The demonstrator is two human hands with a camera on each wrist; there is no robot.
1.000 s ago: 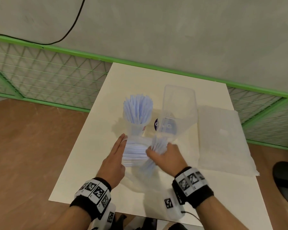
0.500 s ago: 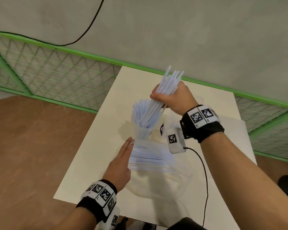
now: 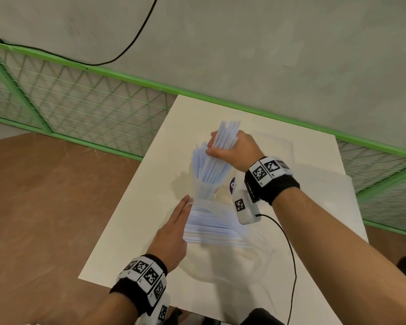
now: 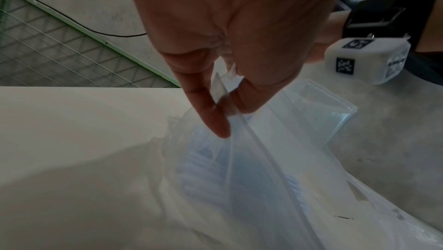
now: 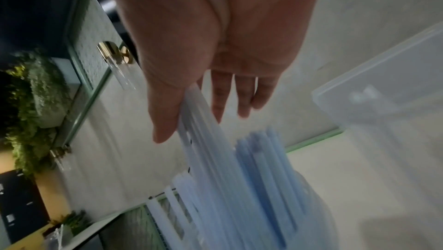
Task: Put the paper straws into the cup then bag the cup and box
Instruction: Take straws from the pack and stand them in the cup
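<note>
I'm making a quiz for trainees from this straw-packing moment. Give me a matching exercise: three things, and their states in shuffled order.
Things:
1. right hand
2. left hand
3. cup

States:
A. stands upright on the table, holding straws
B. pinches the clear bag
C. grips a bundle of straws over the cup

Pairs: 1-C, 2-B, 3-A

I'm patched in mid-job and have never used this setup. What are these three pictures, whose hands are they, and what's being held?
No machine here: a person works bare-handed, with cameras on the head and both wrists. The head view looks down at a white table. The right hand grips a bundle of paper straws, lowering it into the cup, which already holds straws. The right wrist view shows that bundle from beneath the palm. In the left wrist view the left hand pinches the edge of a clear plastic bag with more straws inside. A clear box sits nearby.
</note>
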